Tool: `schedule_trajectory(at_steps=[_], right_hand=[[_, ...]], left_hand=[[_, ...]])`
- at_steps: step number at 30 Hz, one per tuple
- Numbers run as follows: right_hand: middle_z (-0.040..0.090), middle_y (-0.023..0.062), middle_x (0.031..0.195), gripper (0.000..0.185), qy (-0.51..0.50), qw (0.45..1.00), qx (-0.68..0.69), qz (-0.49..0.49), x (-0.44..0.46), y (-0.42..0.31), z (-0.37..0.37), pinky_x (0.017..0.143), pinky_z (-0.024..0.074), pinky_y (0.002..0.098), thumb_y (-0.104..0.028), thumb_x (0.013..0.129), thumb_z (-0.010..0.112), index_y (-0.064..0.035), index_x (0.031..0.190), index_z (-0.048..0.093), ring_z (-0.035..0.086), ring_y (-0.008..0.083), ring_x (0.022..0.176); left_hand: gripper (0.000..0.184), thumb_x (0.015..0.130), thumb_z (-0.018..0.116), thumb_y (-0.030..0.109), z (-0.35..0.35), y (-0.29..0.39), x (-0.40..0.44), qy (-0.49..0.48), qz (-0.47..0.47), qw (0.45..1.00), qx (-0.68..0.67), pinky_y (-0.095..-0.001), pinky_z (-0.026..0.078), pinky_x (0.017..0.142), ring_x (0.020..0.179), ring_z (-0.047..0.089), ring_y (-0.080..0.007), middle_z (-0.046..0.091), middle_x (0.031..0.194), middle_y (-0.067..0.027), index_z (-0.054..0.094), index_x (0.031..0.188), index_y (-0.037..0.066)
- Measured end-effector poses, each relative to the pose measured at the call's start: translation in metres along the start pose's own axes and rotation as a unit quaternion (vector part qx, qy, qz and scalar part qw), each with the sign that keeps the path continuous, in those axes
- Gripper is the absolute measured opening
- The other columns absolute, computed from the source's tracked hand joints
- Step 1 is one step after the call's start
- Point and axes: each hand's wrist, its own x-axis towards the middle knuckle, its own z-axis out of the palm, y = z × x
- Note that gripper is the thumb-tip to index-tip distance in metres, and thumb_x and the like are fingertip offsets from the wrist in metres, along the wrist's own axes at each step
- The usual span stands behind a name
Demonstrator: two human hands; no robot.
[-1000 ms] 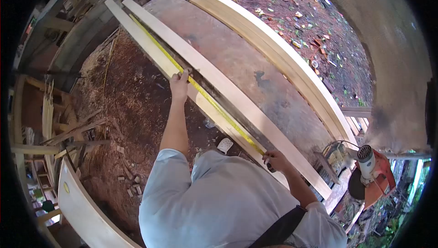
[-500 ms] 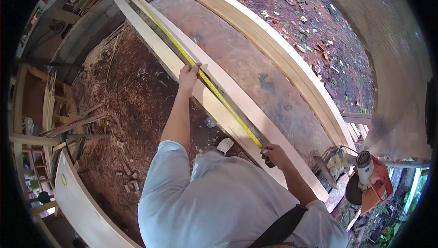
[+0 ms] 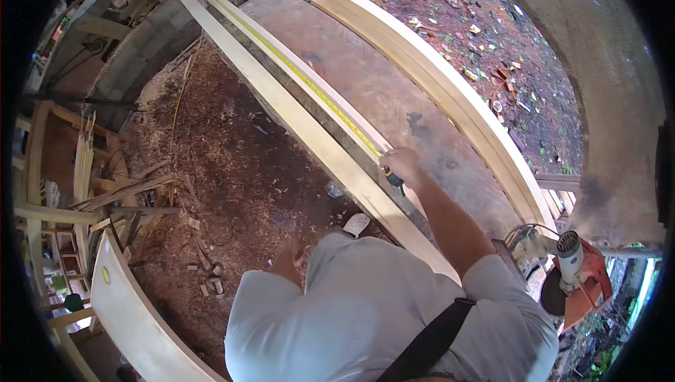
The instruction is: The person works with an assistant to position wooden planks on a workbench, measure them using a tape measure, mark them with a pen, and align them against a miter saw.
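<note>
My right hand (image 3: 402, 164) is closed around a tape measure (image 3: 393, 179), its dark case showing below the fingers. From it the yellow tape blade (image 3: 316, 90) runs along the right-hand narrow pale board (image 3: 287, 50) toward the far end. A second pale board (image 3: 302, 127) lies alongside, with a dark gap between the two. My left hand (image 3: 289, 254) hangs low by my body over the ground, apart from the boards; its fingers are too blurred to read.
Stacked long boards (image 3: 450, 87) line the far edge of the brown worktable (image 3: 365, 66). A red and grey power tool (image 3: 576, 269) stands at the right. Another wide board (image 3: 133, 312) leans at the lower left. Wood scraps (image 3: 211, 283) and a white shoe (image 3: 356, 224) are below.
My left hand has let go of the tape and dropped back toward my body. My right hand has moved forward along the boards with the tape measure, and the blade now lies over the right-hand board.
</note>
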Motion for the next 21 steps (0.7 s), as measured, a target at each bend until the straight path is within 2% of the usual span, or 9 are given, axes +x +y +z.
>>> schedule_trajectory(at_steps=[3,4,5,7,9,13,15,18,21], right_hand=[[0.067,0.0130,0.079,0.023,0.013,0.928,-0.250,-0.277,0.013,-0.027,-0.017,0.067,0.0485,0.0361,-0.021,0.073,0.068,-0.0048,0.089,0.072,0.066,0.0219,0.077],[0.067,0.0133,0.081,0.026,-0.003,0.992,-0.101,-0.071,0.014,-0.046,-0.021,0.067,0.0485,0.0363,-0.024,0.073,0.069,-0.0042,0.090,0.071,0.066,0.0223,0.077],[0.068,0.0136,0.083,0.029,-0.021,0.988,0.055,0.142,0.015,-0.064,-0.024,0.067,0.0485,0.0364,-0.026,0.073,0.069,-0.0037,0.091,0.071,0.066,0.0227,0.077],[0.069,0.0147,0.083,0.030,-0.024,0.987,0.060,0.148,0.025,-0.053,-0.021,0.065,0.0482,0.0369,-0.029,0.074,0.070,-0.0034,0.090,0.071,0.065,0.0230,0.073],[0.068,0.0148,0.078,0.031,0.002,0.998,0.040,0.056,0.019,-0.053,-0.028,0.061,0.0475,0.0373,-0.030,0.074,0.070,-0.0028,0.088,0.072,0.064,0.0227,0.067],[0.070,0.0106,0.080,0.031,0.025,0.981,0.067,0.180,0.015,-0.047,-0.025,0.057,0.0475,0.0380,-0.030,0.072,0.072,-0.0047,0.089,0.074,0.063,0.0190,0.065],[0.071,0.0092,0.080,0.031,0.008,0.992,0.053,0.117,0.004,-0.046,-0.030,0.056,0.0480,0.0383,-0.030,0.073,0.073,-0.0037,0.089,0.074,0.063,0.0185,0.065],[0.070,0.0086,0.081,0.033,-0.016,0.995,0.059,0.078,-0.007,-0.020,-0.020,0.066,0.0499,0.0354,-0.034,0.075,0.072,-0.0033,0.088,0.074,0.064,0.0183,0.072],[0.070,0.0139,0.096,0.052,-0.034,0.963,0.200,0.176,-0.073,-0.004,-0.021,0.073,0.0512,0.0398,-0.045,0.073,0.072,-0.0012,0.101,0.070,0.065,0.0248,0.079]], left_hand=[[0.022,0.082,0.063,0.020,0.000,-0.087,-0.003,-0.034,0.021,0.979,0.200,-0.0476,0.055,0.074,0.081,0.069,-0.0355,0.070,0.085,-0.0194,0.072,0.095,0.004],[0.022,0.082,0.064,0.021,0.001,-0.102,-0.003,-0.032,0.022,0.975,0.220,-0.0472,0.055,0.073,0.081,0.069,-0.0349,0.070,0.084,-0.0190,0.072,0.094,0.004],[0.021,0.083,0.064,0.022,0.003,-0.115,0.000,-0.030,0.027,0.971,0.235,-0.0467,0.056,0.073,0.080,0.069,-0.0343,0.070,0.083,-0.0186,0.072,0.092,0.004],[0.021,0.083,0.065,0.023,0.007,-0.122,0.006,-0.018,0.055,0.962,0.268,-0.0459,0.056,0.072,0.080,0.069,-0.0330,0.070,0.081,-0.0177,0.072,0.089,0.004],[0.021,0.083,0.066,0.024,0.010,-0.118,0.023,-0.009,0.107,0.944,0.311,-0.0451,0.057,0.071,0.079,0.069,-0.0318,0.070,0.080,-0.0169,0.072,0.086,0.004],[0.023,0.083,0.067,0.025,0.011,-0.070,0.066,0.051,0.235,0.890,0.388,-0.0445,0.057,0.069,0.077,0.068,-0.0307,0.069,0.078,-0.0168,0.071,0.081,0.003],[0.023,0.083,0.066,0.024,0.005,-0.014,0.053,0.157,0.228,0.900,0.336,-0.0457,0.055,0.068,0.076,0.067,-0.0322,0.068,0.080,-0.0190,0.069,0.080,0.002],[0.024,0.083,0.065,0.023,-0.010,0.058,0.044,0.396,0.274,0.839,0.254,-0.0476,0.052,0.067,0.074,0.065,-0.0345,0.066,0.083,-0.0224,0.066,0.079,-0.001],[0.024,0.085,0.063,0.019,-0.044,0.127,0.043,0.476,0.287,0.831,-0.015,-0.0471,0.049,0.063,0.068,0.061,-0.0330,0.064,0.077,-0.0230,0.063,0.078,-0.004]])
